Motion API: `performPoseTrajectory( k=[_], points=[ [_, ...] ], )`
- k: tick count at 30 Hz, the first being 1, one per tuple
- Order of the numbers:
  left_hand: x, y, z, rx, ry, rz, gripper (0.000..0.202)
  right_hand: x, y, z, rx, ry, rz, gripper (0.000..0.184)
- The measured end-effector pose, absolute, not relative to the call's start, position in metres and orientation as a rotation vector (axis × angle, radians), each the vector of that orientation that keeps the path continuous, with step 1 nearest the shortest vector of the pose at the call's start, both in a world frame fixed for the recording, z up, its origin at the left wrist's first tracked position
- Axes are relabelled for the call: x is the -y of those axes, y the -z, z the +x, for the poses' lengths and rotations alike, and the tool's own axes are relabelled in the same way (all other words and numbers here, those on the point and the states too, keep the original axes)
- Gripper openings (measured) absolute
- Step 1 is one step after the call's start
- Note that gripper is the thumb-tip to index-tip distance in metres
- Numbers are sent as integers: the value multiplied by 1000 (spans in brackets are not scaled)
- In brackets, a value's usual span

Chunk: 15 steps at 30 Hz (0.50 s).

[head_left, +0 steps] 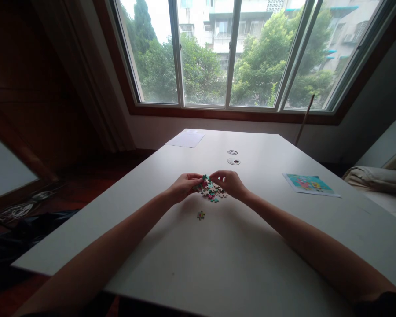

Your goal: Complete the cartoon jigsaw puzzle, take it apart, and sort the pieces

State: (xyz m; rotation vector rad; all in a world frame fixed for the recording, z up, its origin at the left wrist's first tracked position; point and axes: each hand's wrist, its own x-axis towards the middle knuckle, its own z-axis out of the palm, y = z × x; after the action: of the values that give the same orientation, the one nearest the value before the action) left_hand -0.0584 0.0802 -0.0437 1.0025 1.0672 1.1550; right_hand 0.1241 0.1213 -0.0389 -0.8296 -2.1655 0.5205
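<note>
Over the middle of the table my left hand (184, 186) is closed on a few jigsaw puzzle pieces (198, 186), which stick out past its thumb and fingers. My right hand (230, 182) pinches at a dark green puzzle piece (205, 177) held up between both hands. Just below and behind the fingertips lies a heap of small loose puzzle pieces (214, 192), partly covered by the hands. Closer to me, a single multicoloured puzzle piece (201, 215) lies flat by itself.
On the white table (218, 259), two small round items (233, 161) lie beyond the hands. A colourful picture sheet (312, 184) rests at the right, and white paper (185, 138) at the far left corner. A stick (305, 119) leans under the window.
</note>
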Motion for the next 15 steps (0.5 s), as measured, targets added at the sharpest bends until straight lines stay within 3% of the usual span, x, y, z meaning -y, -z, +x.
performPoseTrajectory(
  k=[6, 15],
  points=[
    [-77, 43, -56, -1045, -1087, 1114, 32, -120, 40, 123, 2196, -458, -797, 23],
    [-77, 38, -52, -1002, -1232, 965, 23, -115, 40, 121, 2230, -580, -926, 31]
  ],
)
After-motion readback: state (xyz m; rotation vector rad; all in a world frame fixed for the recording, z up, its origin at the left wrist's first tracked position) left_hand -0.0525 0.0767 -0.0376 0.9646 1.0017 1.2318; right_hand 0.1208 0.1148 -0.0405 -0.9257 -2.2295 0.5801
